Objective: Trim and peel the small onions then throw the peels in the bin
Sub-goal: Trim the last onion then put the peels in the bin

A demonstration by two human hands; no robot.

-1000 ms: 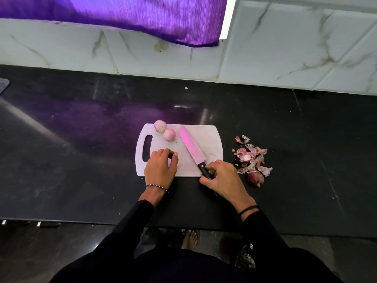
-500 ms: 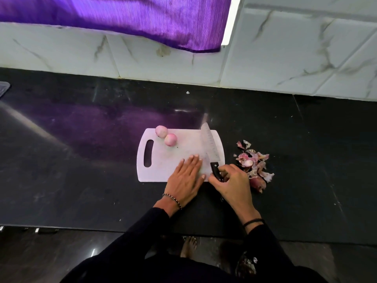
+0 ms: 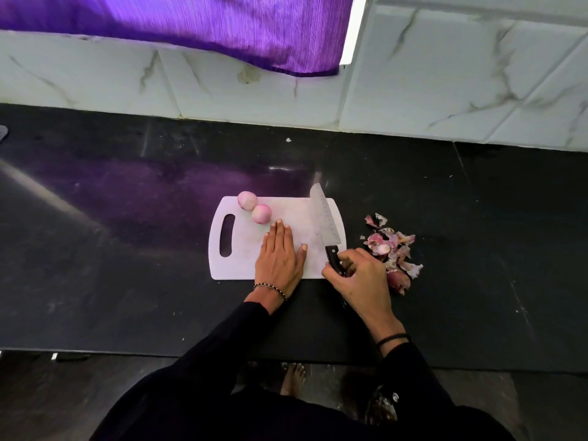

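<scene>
Left hand [image 3: 279, 259] flat, fingers together, pinning cutting board [image 3: 241, 246]. Right hand [image 3: 359, 278] pinches knife [image 3: 324, 221] handle. Two peeled onions [image 3: 254, 206] at board's far corner; peels [image 3: 391, 249] heaped on desk [image 3: 127, 249], likely awaiting bin.

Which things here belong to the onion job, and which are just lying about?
Job: onions, board, knife held by the right hand, left hand flat on the board, peels on the counter.
Lying about: purple curtain, white speck on the counter, grey thing at the left edge.
</scene>
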